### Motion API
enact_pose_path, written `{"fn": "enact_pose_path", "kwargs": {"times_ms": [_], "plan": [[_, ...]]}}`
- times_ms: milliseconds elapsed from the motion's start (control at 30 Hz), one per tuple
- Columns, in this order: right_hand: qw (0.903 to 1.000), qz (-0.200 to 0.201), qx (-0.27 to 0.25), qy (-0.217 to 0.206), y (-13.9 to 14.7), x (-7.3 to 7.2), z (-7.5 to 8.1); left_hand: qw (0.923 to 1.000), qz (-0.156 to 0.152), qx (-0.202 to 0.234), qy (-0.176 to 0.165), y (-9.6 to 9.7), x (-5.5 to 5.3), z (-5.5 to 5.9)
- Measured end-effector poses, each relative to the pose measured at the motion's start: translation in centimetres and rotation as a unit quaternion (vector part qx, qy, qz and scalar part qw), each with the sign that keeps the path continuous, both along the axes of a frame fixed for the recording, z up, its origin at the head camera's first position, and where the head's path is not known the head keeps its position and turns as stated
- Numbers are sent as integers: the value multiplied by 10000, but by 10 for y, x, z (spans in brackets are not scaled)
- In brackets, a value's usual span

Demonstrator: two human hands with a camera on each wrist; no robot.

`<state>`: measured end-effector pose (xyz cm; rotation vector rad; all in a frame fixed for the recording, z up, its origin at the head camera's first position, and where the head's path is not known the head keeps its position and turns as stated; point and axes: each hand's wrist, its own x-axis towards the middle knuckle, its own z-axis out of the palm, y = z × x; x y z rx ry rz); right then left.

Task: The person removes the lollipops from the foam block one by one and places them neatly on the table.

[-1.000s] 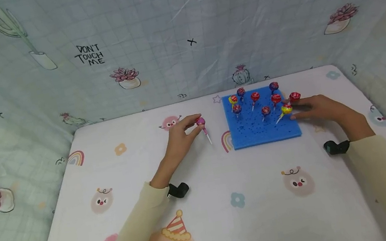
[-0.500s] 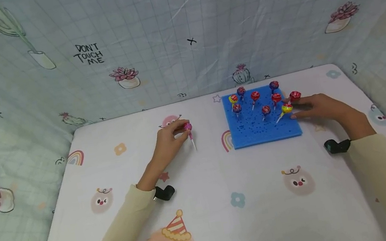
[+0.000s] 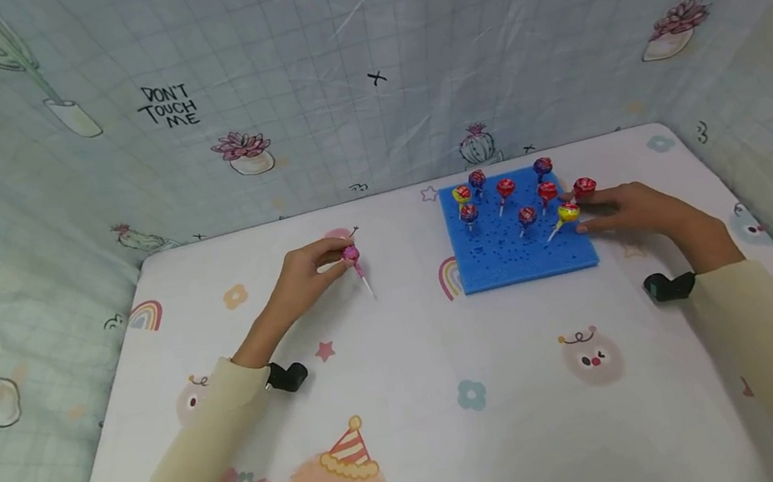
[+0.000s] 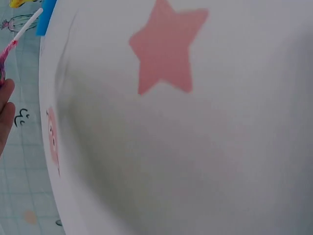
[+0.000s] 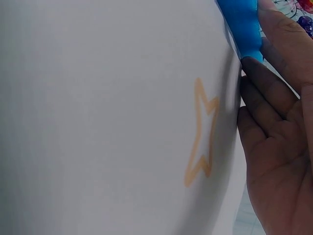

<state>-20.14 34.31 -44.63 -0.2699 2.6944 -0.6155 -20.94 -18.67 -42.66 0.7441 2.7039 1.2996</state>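
White cartoon-print table (image 3: 407, 372), your left hand (image 3: 303, 278) pinches a pink lollipop (image 3: 351, 254) well left of the blue foam board (image 3: 505, 271), your right hand (image 3: 643, 212) grips its edge, so pinch lightly and mind that stick (image 3: 366, 283)

Room: table (image 3: 410, 389) in front of board (image 3: 527, 265)
Blocked right of board: right hand (image 3: 632, 210)
Behind board: cloth (image 3: 339, 130)
Atop board: lollipops (image 3: 505, 187)

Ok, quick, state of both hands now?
Left hand: pinching a pink lollipop.
Right hand: open, touching the blue foam board.
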Motion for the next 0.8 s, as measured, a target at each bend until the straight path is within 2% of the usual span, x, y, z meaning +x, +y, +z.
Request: {"fn": "enact_pose_path", "kwargs": {"times_ms": [133,233,367,467,633,800], "plan": [[10000,21,2,42,-1,-2,0,9999,-44,-145,-45,-14,-6,-1],[10000,60,14,67,0,-2,-1,9999,-75,-41,-135,-21,-9,-1],[9999,118,25,100,2,-3,-1,9985,-47,253,-493,-29,-13,-3],[9998,142,20,103,3,-4,-2,9970,-57,300,-708,-35,-15,-4],[9999,118,-1,68,3,-6,-1,9977,-46,270,-626,-43,-18,-5],[9996,-129,-46,-255,2,-4,-2,9965,111,388,-728,-50,-16,-8]]}}
